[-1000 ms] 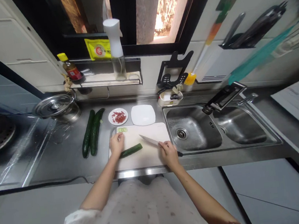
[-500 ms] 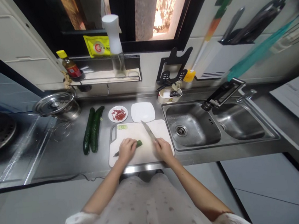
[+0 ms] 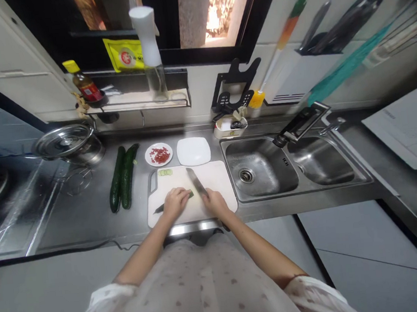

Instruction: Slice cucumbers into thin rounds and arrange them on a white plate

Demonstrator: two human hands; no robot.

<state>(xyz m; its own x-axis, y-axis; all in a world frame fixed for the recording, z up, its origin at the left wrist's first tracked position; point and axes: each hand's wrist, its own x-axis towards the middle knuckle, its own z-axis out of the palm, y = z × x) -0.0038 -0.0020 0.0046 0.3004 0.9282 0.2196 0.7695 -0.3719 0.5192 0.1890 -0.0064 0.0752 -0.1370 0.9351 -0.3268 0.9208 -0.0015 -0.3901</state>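
A white cutting board (image 3: 213, 205) lies on the counter in front of me. My left hand (image 3: 174, 202) is closed over a piece of cucumber (image 3: 190, 193), whose green end shows past my fingertips. On the other side of that hand a dark pointed end (image 3: 159, 209) sticks out; I cannot tell whether it belongs to the same piece. My right hand (image 3: 215, 202) grips a kitchen knife (image 3: 197, 182), its blade angled up and left, just right of the cucumber. Several thin cucumber slices (image 3: 165, 172) rest near the board's top left.
Two whole cucumbers (image 3: 124, 179) lie left of the board. Behind it stand a plate of chopped red bits (image 3: 149, 157) and a white square plate (image 3: 193, 151). A double sink (image 3: 265, 170) is at right, a lidded steel pot (image 3: 83, 150) at left.
The knife and my right hand have moved left, closer to the cucumber piece. Less of the piece shows beyond my left fingers. The whole view has shifted slightly.
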